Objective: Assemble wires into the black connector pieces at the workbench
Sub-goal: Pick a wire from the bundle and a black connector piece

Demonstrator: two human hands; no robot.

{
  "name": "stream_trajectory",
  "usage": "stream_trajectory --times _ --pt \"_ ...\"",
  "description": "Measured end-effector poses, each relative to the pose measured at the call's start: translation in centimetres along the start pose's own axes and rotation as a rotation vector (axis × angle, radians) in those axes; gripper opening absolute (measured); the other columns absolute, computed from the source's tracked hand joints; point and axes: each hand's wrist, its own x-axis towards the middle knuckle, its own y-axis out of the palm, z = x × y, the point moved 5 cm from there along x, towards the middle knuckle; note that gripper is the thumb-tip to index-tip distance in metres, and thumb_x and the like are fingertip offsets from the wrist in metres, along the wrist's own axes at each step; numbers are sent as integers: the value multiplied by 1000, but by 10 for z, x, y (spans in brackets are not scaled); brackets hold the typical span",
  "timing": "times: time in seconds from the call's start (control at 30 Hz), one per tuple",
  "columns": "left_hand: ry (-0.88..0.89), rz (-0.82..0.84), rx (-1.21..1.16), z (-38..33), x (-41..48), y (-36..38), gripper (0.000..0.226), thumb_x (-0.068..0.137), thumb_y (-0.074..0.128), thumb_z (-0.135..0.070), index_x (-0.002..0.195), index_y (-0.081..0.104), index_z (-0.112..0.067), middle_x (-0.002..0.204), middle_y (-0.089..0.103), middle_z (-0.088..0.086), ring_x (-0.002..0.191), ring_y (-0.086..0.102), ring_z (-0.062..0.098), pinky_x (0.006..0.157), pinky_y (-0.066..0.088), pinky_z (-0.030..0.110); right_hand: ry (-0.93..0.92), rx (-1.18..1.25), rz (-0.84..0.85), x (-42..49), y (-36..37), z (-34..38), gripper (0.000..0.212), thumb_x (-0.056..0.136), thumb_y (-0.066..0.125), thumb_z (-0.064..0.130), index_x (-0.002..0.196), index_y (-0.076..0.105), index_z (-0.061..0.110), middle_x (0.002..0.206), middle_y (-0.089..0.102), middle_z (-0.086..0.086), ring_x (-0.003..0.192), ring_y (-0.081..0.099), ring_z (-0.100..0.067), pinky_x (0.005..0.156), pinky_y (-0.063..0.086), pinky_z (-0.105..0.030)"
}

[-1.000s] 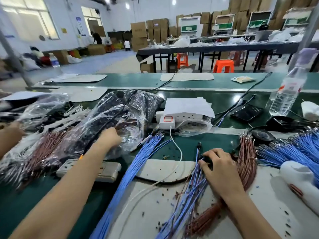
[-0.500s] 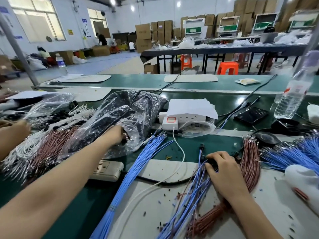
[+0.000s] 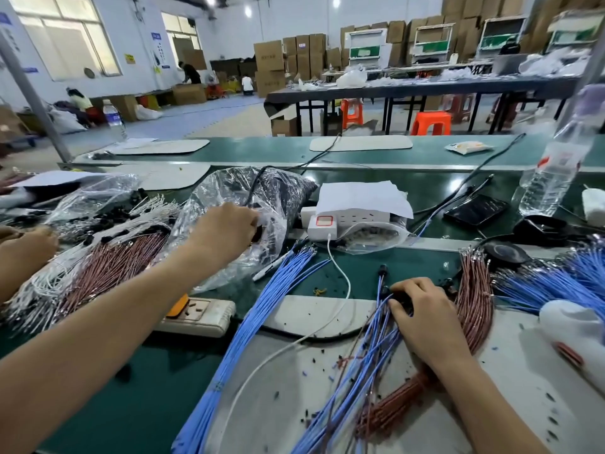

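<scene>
Place: factory assembly hall | Signs: cardboard boxes (image 3: 270,60) are lining the far wall | long green workbenches (image 3: 262,154) are running across

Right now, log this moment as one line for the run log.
left hand: fingers at clear plastic bag, grasp unclear | right hand: grips black connector piece over blue wires | brown wires: beside right hand

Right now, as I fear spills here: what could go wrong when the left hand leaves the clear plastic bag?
The left hand reaches into the crinkled clear plastic bag of black connector pieces; withdrawing may drag it and spill pieces.
Its forearm hangs over the beige power strip and could bump the orange switch.
The thin white charging cable might tangle with the loose blue wires under the right hand.
</scene>
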Motion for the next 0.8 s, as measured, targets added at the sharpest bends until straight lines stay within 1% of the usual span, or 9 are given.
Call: stream_trajectory --times 0.13,0.2,0.33,0.43,0.53,0.6,0.67,0.73,0.8 --pt "35 -21 89 -20 -12 -6 16 95 47 -3 86 58 -9 69 48 0 50 46 8 44 35 18 -1 20 1 -1 0 0 24 93 58 27 115 64 19 116 56 0 109 50 -19 98 37 -34" --pt "52 -47 27 -20 -14 -8 17 95 49 -3 85 61 -5 85 50 5 55 50 12 49 42 21 2 27 3 0 -1 -1 24 93 58 27 115 63 19 116 56 0 109 50 -20 98 38 -35" --pt "62 -87 -122 -26 -18 -7 20 94 50 -5 84 66 1 109 49 12 63 49 12 50 38 18 8 33 5 1 1 -1 24 92 59 26 114 64 17 115 56 -2 109 50 -22 99 39 -37" --pt "-1 -38 -300 -40 -25 4 22 93 52 -5 82 67 6 122 53 12 91 52 17 72 43 11 20 53 14 2 0 -1 25 92 60 26 114 64 14 115 56 -4 109 50 -24 100 40 -40" --pt "-48 -185 -460 -48 -43 -3 23 91 51 1 74 66 6 140 47 17 116 53 27 95 31 4 14 59 19 0 -1 -1 26 92 60 25 115 63 15 116 56 -3 109 49 -23 100 40 -40" --pt "93 -342 -517 -62 -62 -13 28 87 50 4 60 59 0 130 56 19 97 64 25 83 46 10 10 60 12 0 0 0 26 92 60 26 116 63 15 116 55 -3 109 49 -22 100 41 -39" --pt "239 -365 -617 -80 -75 -14 30 82 41 -4 55 50 -15 90 71 5 61 58 0 59 41 6 12 62 5 0 -1 0 26 92 60 26 116 63 16 117 55 -2 109 49 -21 100 40 -38" --pt "206 -207 -711 -86 -67 1 32 80 38 -4 55 43 -24 53 57 -8 46 48 3 48 33 9 16 59 10 0 -2 0 26 93 59 27 117 62 17 118 54 -2 110 49 -22 100 40 -39" --pt "52 0 -673 -77 -49 30 35 86 39 1 60 40 -23 52 48 -3 50 44 11 47 30 20 17 57 15 -1 -2 0 27 93 58 28 117 62 17 118 54 -2 110 48 -21 100 40 -39"
